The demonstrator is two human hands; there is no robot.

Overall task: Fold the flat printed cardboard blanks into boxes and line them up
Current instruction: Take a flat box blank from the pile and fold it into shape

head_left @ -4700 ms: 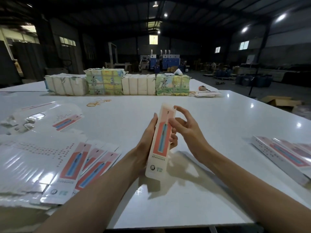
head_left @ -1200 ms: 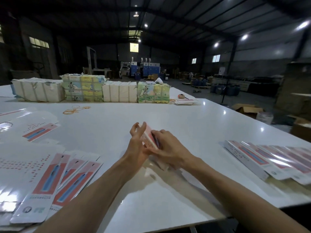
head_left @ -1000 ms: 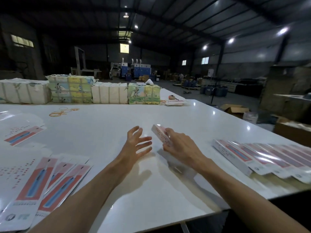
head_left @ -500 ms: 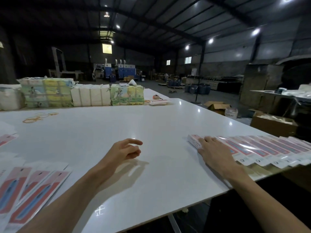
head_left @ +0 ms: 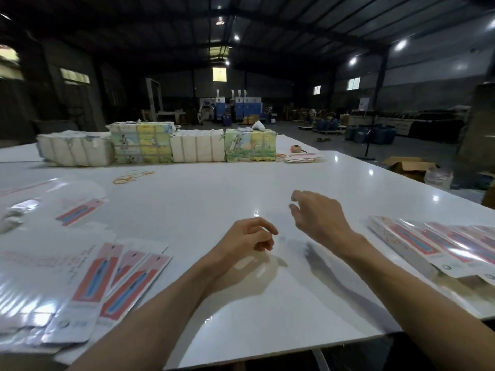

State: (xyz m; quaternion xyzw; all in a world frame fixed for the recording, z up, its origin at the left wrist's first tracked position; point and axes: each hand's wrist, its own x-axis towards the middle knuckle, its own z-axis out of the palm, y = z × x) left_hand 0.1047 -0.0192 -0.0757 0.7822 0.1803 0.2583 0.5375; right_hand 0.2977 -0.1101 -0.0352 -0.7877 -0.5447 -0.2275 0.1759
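No blank is held at this moment: the left hand (head_left: pixel 246 238) hovers just above the middle of the table (head_left: pixel 214 194) with its fingers (head_left: pixel 261 228) loosely curled round nothing, and the right hand (head_left: pixel 318 218) is raised beside it, its fingers slack and also empty. The flat printed blanks (head_left: pixel 91 287) lie fanned in a pile at the near left, and the folded boxes (head_left: pixel 417 243) are laid side by side in a row at the near right, well apart from both hands. The step in hand is judged to be the fetching of the next blank. It would best be done by sliding only the topmost blank off the fan with the left hand, so that the glossy sheets beneath are not dragged along. The blank should then be brought to the bare middle of the table, where both hands can square it along its creases. Compared with half a second earlier, the right hand no longer rests on the near end of the row of boxes but has been lifted and drawn back toward the middle. The left hand is much as it was. The view has been swung back to the left, so that the pile of blanks is seen more fully.
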